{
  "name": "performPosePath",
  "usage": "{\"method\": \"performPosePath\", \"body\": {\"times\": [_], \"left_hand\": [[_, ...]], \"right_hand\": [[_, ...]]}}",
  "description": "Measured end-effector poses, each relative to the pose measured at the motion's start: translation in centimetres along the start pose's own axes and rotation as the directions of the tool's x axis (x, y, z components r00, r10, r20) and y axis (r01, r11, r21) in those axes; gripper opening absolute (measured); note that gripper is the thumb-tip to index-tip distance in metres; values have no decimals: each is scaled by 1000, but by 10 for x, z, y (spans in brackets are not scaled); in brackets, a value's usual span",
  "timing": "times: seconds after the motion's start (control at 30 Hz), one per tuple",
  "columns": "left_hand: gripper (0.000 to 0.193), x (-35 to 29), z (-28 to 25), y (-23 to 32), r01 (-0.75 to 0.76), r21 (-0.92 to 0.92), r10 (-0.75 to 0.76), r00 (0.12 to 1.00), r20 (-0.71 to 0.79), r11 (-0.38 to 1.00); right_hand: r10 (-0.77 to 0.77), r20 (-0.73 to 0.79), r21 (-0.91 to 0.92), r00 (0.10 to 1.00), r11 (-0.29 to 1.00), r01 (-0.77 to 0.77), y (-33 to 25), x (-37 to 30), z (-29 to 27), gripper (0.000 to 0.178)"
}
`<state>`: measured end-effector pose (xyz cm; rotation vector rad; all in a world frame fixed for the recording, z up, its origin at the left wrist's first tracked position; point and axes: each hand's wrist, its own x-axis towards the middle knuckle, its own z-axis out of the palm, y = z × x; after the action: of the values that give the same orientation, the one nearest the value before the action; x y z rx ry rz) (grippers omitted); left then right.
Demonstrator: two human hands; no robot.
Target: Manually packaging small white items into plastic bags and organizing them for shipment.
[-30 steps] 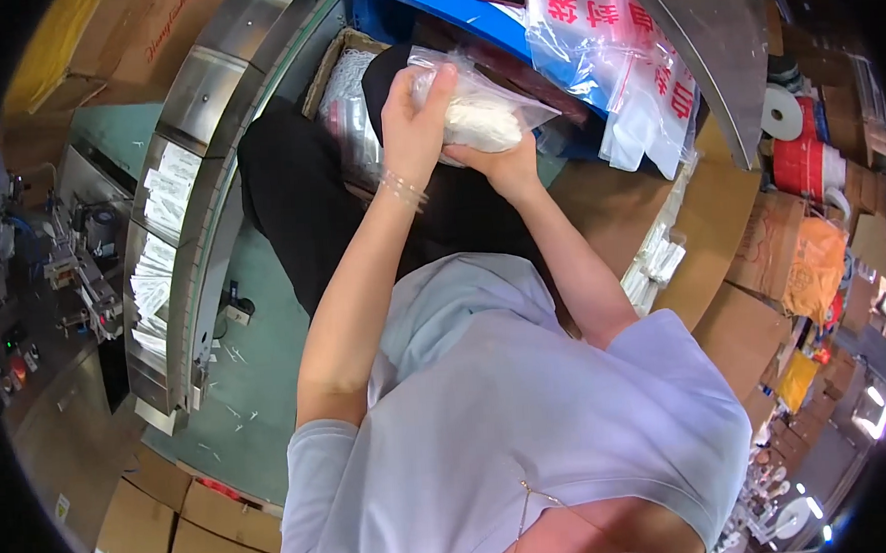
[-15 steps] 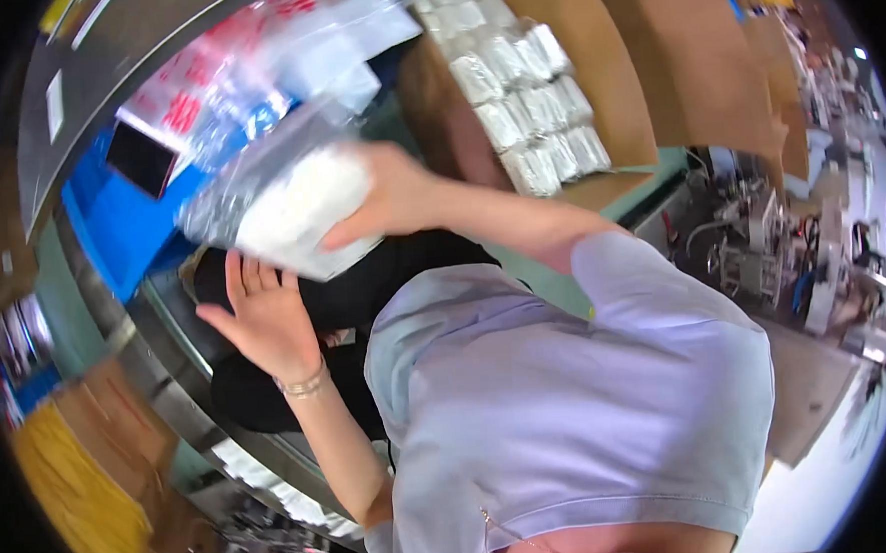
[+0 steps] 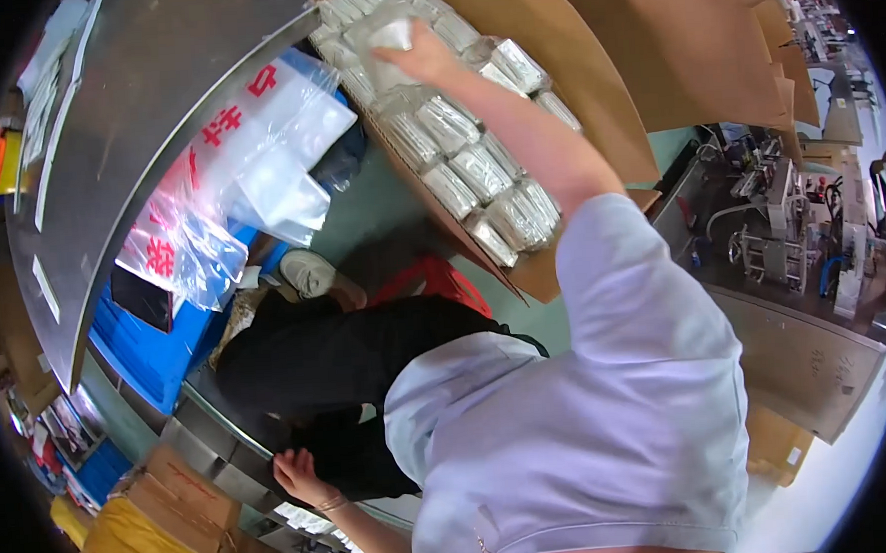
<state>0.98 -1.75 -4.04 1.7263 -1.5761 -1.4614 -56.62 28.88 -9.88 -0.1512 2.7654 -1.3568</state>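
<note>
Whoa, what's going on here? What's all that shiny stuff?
A person is reaching over an open cardboard box. Their right hand holds a clear bag with something white in it, above the shiny wrapped packs lined up in the box. Their left hand is down by a metal edge, and I can't see anything in it.

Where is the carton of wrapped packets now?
In the head view, the carton sits at upper centre, right of the red-printed plastic bags, with the right hand over its packets.
</note>
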Motion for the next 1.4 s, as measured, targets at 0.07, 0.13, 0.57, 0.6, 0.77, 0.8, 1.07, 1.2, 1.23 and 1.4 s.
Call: {"method": "performPosePath", "body": {"times": [0.07, 0.13, 0.57, 0.6, 0.77, 0.8, 1.07, 1.2, 1.23, 1.4], "left_hand": [[35, -1, -7, -17, 54, 93, -53, 998, -18, 994], [34, -9, 1, -25, 25, 122, -31, 998, 48, 992], [24, -61, -53, -45, -276, 928, 682, 731, 34, 249], [28, -60, -63, -56, -128, 915, 630, 761, -157, 383], [30, -35, -56, -51, -38, 879, 620, 723, -304, 476], [29, -36, -56, -47, -42, 875, 620, 722, -307, 482], [26, -49, -56, -40, 31, 794, 460, 801, -383, 607], [24, -52, -59, -41, 3, 734, 446, 792, -416, 679], [24, -51, -61, -42, 19, 733, 437, 792, -426, 680], [25, -39, -55, -35, 22, 741, 404, 827, -391, 672]], "right_hand": [[18, 86, -144, 996, 990, -5, -8, 6, 31, 71], [36, 181, -290, 983, 957, 18, 7, 0, 58, 69], [-414, -417, 85, 809, 869, 488, -120, -130, -11, 10], [-505, -335, 216, 795, 780, 587, -150, -156, -2, 8], [-537, 701, 508, 469, 838, 201, -241, -292, 155, 8], [-279, 901, 383, 331, 871, -308, -230, -323, 203, 16], [162, 770, -492, 618, 766, 413, -89, -429, 447, 50], [0, 901, -302, 433, 718, 627, -17, -375, 494, 41], [-34, 912, -203, 409, 827, 524, -4, -359, 497, 37], [-100, 826, -178, 554, 888, 425, -35, -372, 476, 23]]}}
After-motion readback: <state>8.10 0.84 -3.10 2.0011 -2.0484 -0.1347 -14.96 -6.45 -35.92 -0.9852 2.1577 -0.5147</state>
